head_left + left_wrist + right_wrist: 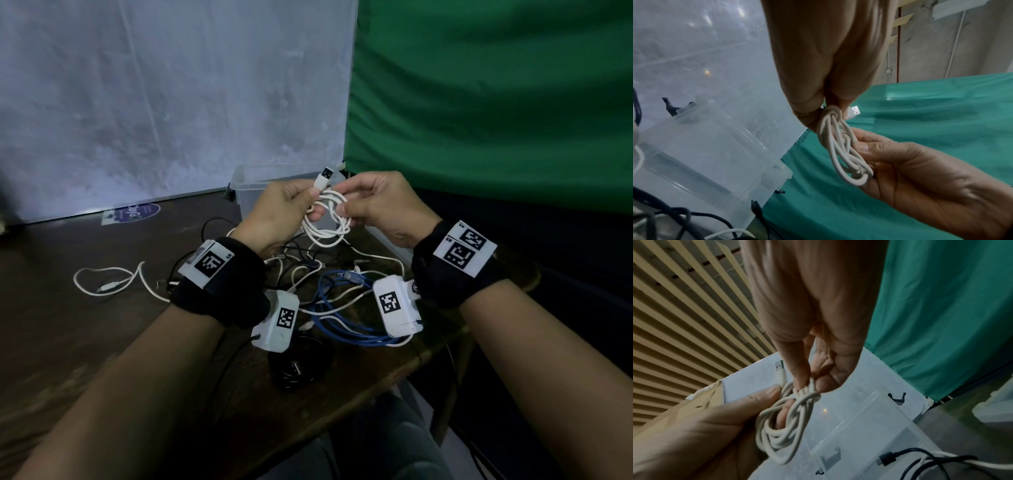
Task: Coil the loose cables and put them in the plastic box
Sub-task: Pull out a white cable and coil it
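A white USB cable (327,226) is wound into a small coil and held in the air between both hands, just in front of the clear plastic box (245,186). My left hand (306,204) pinches the coil's top, where the USB plug (323,176) sticks up past the thumb. My right hand (346,207) pinches the strands on the coil's right side. In the left wrist view the coil (840,146) hangs below my left hand (824,107), with the right hand's fingers (865,146) against it. The right wrist view has my right hand (807,386) pinching the wrapped strands (783,426), above the open box (869,426).
A tangle of loose cables lies on the brown table under my wrists: a blue cable (342,308), white ones (113,277) and a black bundle (298,366). A grey backdrop stands behind, a green cloth (496,102) at the right. The table's edge (394,377) runs near my lap.
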